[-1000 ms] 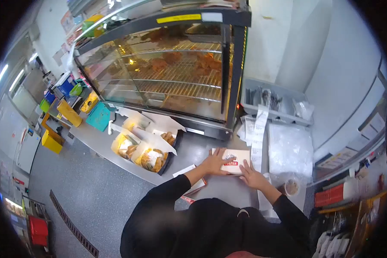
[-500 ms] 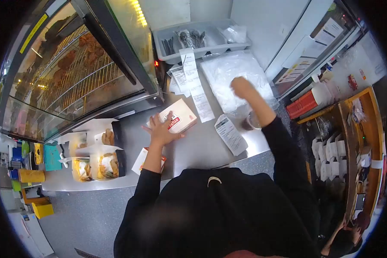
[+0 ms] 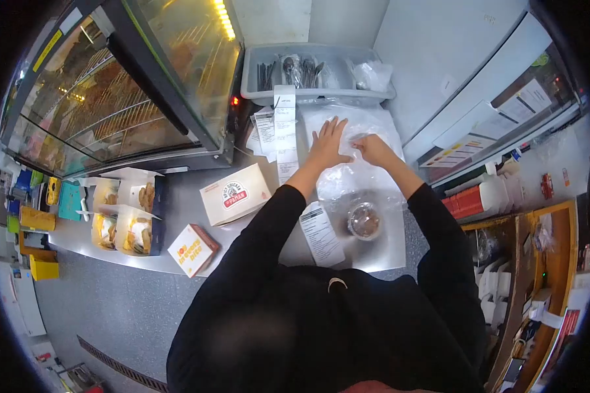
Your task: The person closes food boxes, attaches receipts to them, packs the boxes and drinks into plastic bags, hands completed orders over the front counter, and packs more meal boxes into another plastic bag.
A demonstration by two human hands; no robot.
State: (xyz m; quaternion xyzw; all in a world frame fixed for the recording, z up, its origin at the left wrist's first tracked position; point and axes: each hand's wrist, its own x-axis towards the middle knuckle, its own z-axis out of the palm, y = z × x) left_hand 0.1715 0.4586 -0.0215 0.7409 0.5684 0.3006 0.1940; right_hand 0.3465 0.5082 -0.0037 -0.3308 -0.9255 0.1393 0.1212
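My left hand (image 3: 328,145) lies with fingers spread on a stack of clear plastic bags (image 3: 373,121) at the back of the steel counter. Close beside it, my right hand (image 3: 372,150) is closed, its fingers pinching the plastic of the top bag. Nearer to me stands a round clear-lidded tub (image 3: 364,221) with brown contents. A printed receipt (image 3: 321,237) lies left of the tub. Left of my forearms sit a closed white takeaway box (image 3: 219,200) with a red logo and a smaller box (image 3: 190,249) with orange lettering.
A grey bin of wrapped cutlery (image 3: 367,95) stands against the back wall. Long receipts (image 3: 286,134) hang in front of it. At left are a heated glass cabinet (image 3: 170,72) and open boxes of food (image 3: 128,226). Shelving (image 3: 550,219) stands at right.
My left hand has left the white takeaway box and moved right onto the plastic bags. My right hand stays over the bags, now gripping plastic. The tub, earlier partly hidden by my arm, shows fully.
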